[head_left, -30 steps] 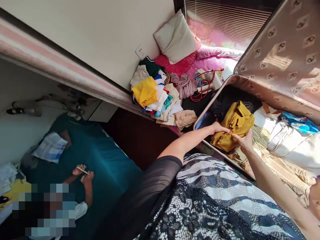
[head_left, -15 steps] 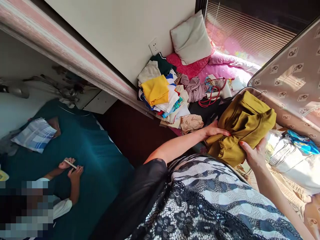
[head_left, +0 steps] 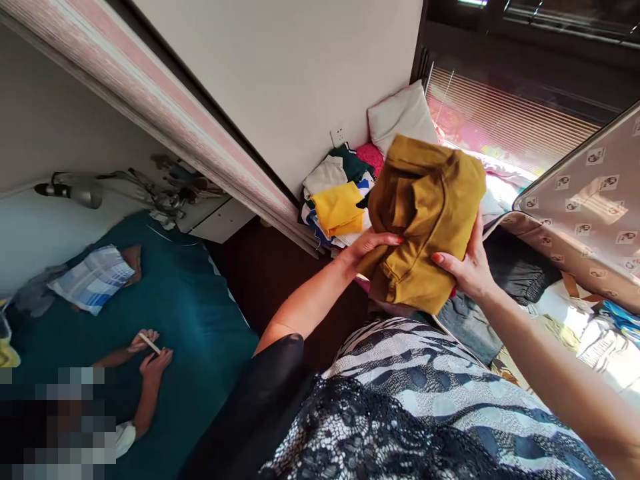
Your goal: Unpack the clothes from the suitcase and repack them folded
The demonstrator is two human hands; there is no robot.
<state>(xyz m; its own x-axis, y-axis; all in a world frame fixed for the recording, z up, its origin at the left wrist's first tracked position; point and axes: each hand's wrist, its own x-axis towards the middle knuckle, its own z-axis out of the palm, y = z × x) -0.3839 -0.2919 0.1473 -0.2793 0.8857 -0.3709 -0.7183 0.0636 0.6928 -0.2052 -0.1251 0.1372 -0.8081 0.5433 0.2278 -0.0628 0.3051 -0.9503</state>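
Observation:
A folded mustard-yellow garment hangs in the air in front of me, held between both hands. My left hand grips its lower left edge. My right hand holds its lower right side from underneath. The garment hovers above the near rim of an open suitcase whose patterned lid stands raised on the right. Dark and light folded clothes lie inside the suitcase.
A heap of folded clothes with a bright yellow piece lies on the bed by the wall, below a white pillow. To the lower left another person lies on a teal bed holding a small stick. A sliding door frame crosses diagonally.
Both hands have lifted the mustard garment out of the suitcase and up to the left. The view has tilted upward with it.

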